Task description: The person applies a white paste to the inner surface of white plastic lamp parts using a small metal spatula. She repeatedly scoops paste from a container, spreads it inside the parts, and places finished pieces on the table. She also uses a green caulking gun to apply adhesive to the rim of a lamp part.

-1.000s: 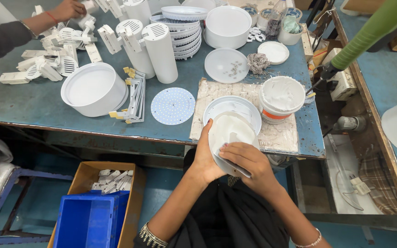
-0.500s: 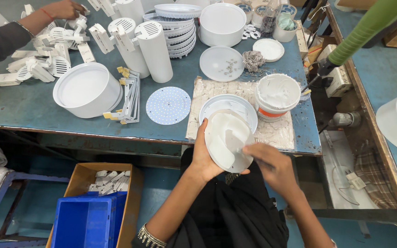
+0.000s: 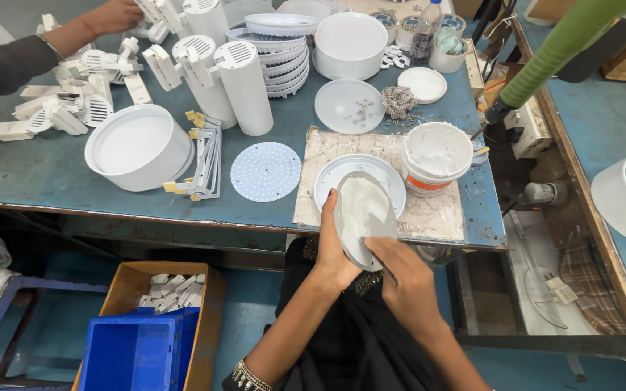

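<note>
2 hands meet on 1 round white disc (image 3: 361, 217), held tilted just off the near edge of the blue table (image 3: 52, 174), its long side running away from the body. The left hand (image 3: 335, 250) grips the disc's left rim, thumb up along the edge. The right hand (image 3: 403, 279) lies below and to the right, fingers pressed flat on the lower face, closed on nothing. Just beyond the disc sits a white ring (image 3: 342, 170), with a tub of white paste (image 3: 437, 153) to its right.
</note>
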